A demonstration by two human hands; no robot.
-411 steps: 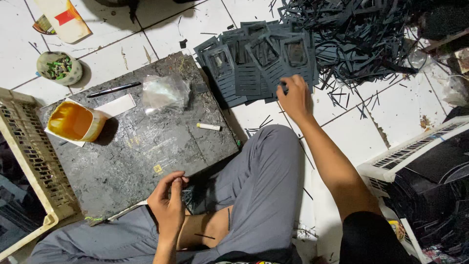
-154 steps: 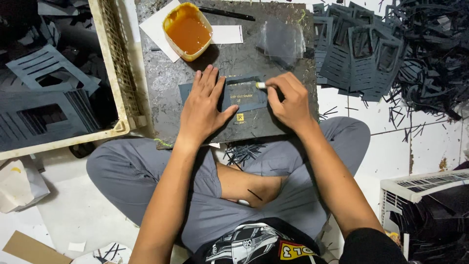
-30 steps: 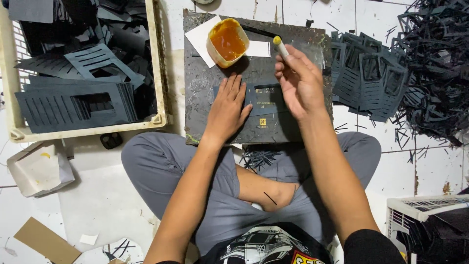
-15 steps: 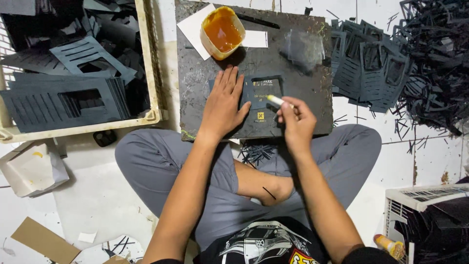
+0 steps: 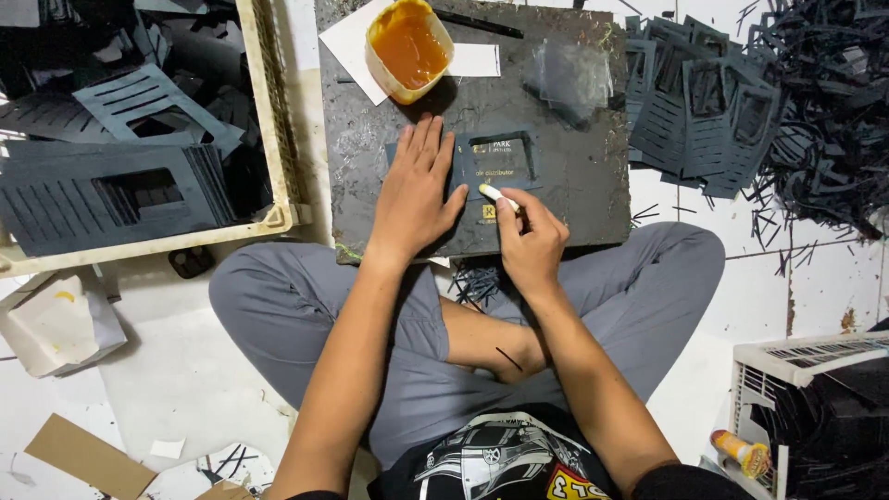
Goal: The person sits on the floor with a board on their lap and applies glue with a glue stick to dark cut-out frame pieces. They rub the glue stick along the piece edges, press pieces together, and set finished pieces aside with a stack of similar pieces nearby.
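Left hand: I see my left hand (image 5: 414,190) spread flat, fingers splayed, pressing down on the dark card piece (image 5: 491,171) and holding nothing.
Right hand: my right hand (image 5: 530,243) is closed in a pinch around a small pale applicator stick (image 5: 497,194), its tip touching the card just beside my left thumb.
Card piece: it lies on the dark work board (image 5: 574,185) across my knees, below the tub of amber glue (image 5: 407,48).
Slip risk: if my flat palm eases, I judge the card could skid under the stick and smear glue.
Spill risk: the open tub sits near my left fingertips; a careless reach might tip it.
Mess risk: I think excess glue could foul the stack of finished cards (image 5: 699,116) beside the board.
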